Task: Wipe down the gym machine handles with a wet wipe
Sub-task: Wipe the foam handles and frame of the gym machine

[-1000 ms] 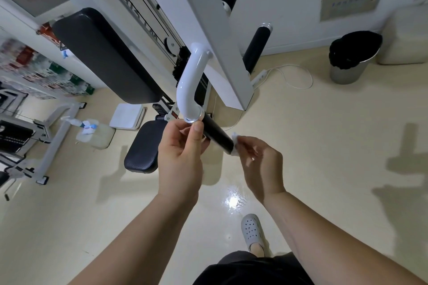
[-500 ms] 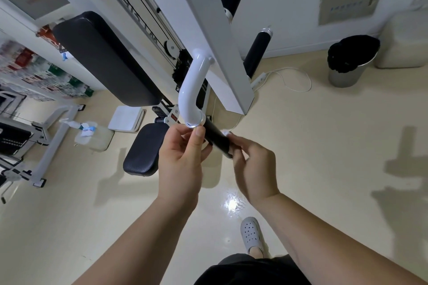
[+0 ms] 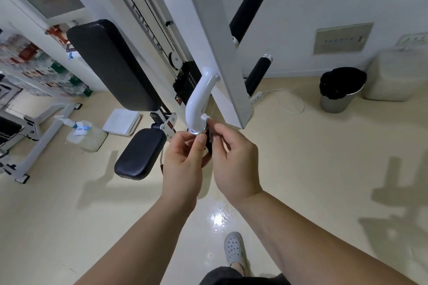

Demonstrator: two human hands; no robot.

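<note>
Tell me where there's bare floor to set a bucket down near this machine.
Open floor lies right of the white upright, between the bin and your right hand; only the cable borders it. The left is crowded: seat pad, white box and spray bottle. A smaller bare patch sits below the seat pad.

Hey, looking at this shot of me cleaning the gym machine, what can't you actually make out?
- Black grip, head view: mostly hidden behind the left hand and right hand.
- Wet wipe: only a white scrap shows above the right hand's fingers.
- Wall plate text: too small.
- Shelf items: blurred.
</note>
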